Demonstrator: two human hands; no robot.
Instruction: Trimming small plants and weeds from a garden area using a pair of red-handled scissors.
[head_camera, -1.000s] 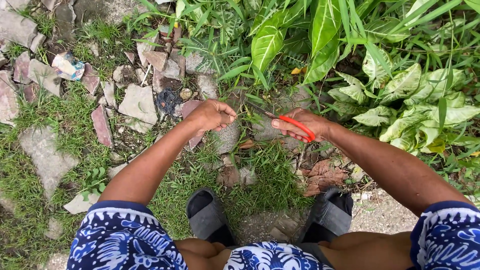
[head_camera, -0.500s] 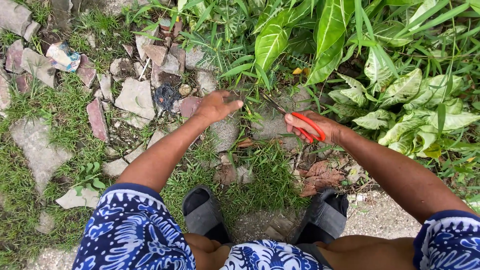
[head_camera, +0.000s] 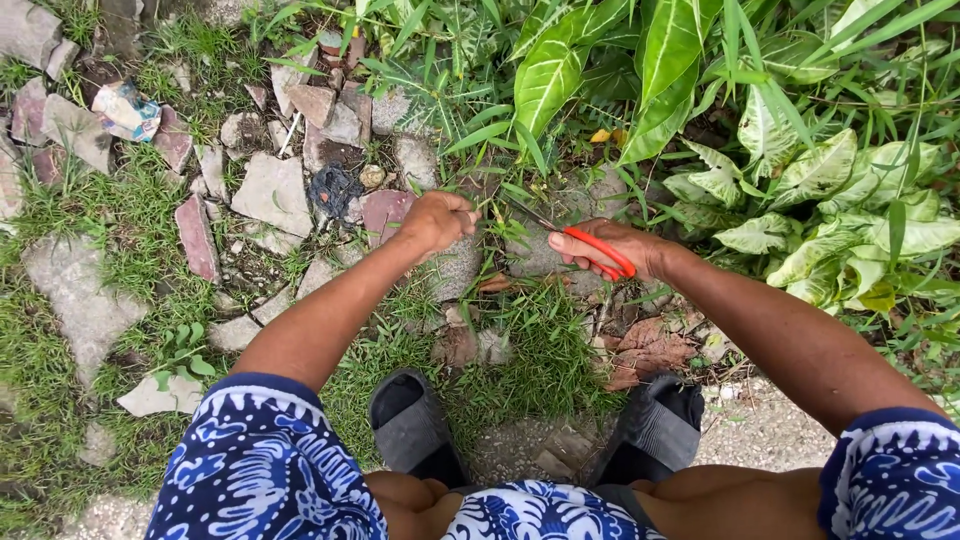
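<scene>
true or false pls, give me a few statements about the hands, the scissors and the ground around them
1. The right hand holds scissors with red handles. True.
2. The left hand lies flat on a stone. False: it is closed around grass blades near the scissor tips.
3. Both feet wear dark sandals. True.
4. The crumpled wrapper lies beside the right foot. False: it lies far off at the upper left among the stones.
5. Broad green-and-white leaves grow on the person's right. True.
</scene>
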